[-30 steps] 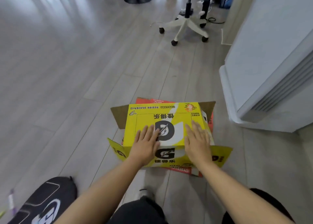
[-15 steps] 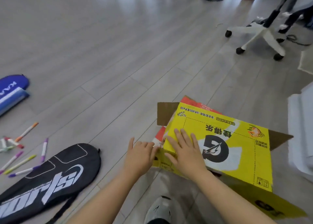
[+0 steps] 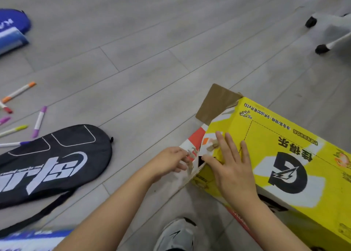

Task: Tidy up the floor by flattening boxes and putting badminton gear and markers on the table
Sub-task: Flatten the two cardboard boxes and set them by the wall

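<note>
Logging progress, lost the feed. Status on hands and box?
Right hand flat on yellow box; left hand at its end flap. Box not flat. Black racket bag, markers on floor.

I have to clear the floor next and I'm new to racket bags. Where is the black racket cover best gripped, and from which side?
Probably by its strap, coming from the near side. The black racket cover lies flat on the floor, so its broad face offers nothing to pinch, while the strap trails loose from its narrow end towards the person. Both the left hand and right hand are busy at the yellow box.
</note>
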A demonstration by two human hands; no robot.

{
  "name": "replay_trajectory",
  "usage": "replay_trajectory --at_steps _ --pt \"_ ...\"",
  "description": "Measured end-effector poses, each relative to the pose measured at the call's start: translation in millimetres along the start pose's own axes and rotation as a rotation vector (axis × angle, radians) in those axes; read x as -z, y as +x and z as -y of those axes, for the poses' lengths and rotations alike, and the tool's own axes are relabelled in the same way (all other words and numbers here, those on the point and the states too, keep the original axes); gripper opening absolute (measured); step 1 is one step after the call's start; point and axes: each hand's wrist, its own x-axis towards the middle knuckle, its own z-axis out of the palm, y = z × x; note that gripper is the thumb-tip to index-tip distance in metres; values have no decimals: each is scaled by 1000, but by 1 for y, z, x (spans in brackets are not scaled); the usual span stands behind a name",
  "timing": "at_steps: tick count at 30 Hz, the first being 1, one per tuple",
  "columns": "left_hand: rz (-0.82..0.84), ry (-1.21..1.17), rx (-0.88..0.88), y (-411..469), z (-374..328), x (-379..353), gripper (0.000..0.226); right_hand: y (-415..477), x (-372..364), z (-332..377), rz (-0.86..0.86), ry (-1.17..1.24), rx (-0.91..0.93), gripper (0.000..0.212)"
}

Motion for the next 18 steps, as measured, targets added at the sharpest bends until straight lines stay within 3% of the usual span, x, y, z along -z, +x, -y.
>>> replay_trajectory --at_steps 4,7,10,12,16,18 --pt "41 10 -54 34 -1 -10 22 0 -2 2 -16 18 -9 28" --pt "121 107 -110 53 -4 -16 50 -2 -2 2 -15 11 -14 19" --pt "237 193 -93 61 -8 -13 82 -6 -2 0 4 13 -12 23" --pt "308 218 -73 65 -2 -10 91 -6 -2 -2 10 18 -9 23" --pt "302 295 -36 72 18 -13 90 -6 0 -1 5 30 -8 20" --pt "313 263 -28 74 22 -11 75 -7 1 1 2 31 -7 20"
